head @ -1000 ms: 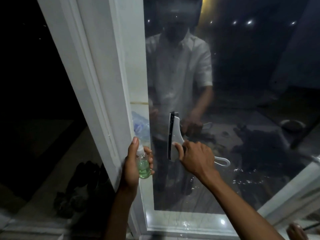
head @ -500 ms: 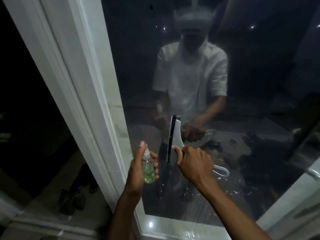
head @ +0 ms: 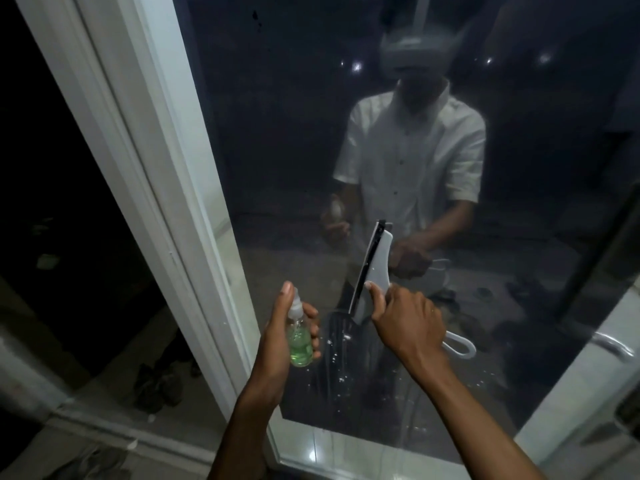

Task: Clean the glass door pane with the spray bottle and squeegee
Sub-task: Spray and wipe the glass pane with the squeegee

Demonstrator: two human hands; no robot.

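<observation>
Right hand (head: 408,323) has its grip clenched round the handle of the white squeegee (head: 375,268), index finger up along the head, black blade edge pressed upright and a bit tilted against the glass door pane (head: 294,150). Just left of the squeegee, the left hand (head: 280,341) is wrapped around a small spray bottle (head: 299,341) of green liquid, thumb by the nozzle. Below the squeegee there are droplets on the glass, and left of the squeegee sits the white door frame (head: 166,174).
</observation>
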